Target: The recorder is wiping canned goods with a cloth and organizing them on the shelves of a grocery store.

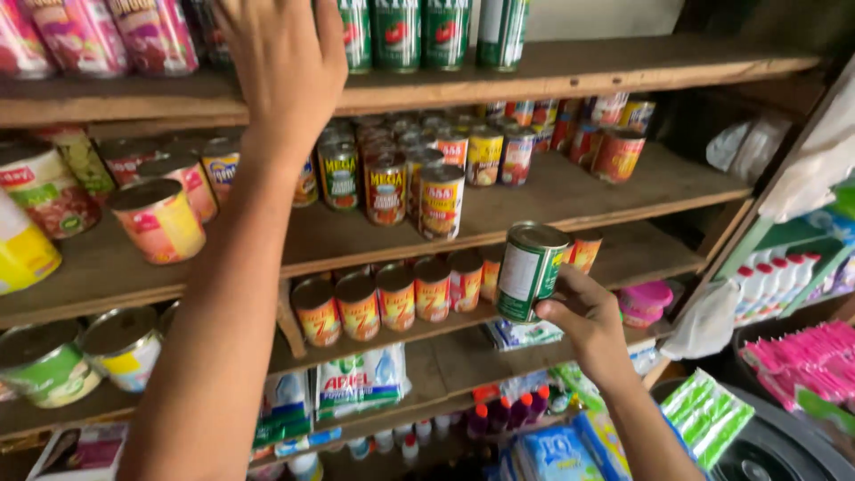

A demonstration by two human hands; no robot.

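My right hand (583, 322) holds a green-labelled tin can (529, 270) upright in front of the third wooden shelf (623, 258). My left hand (278, 55) reaches up to the top shelf (614, 64), fingers spread, palm away from me, at the tall green cans (419, 34) standing there; whether it touches one is hidden. Pink-labelled cans (116, 34) stand left of it.
The second shelf (579, 191) carries several red, yellow and green tins (401, 174). A row of orange-labelled cans (392, 298) lines the third shelf. Detergent packets (361, 383) and small bottles (508, 411) sit lower. At right are white bottles (770, 281), pink sachets (806, 356) and a dark bin (784, 450).
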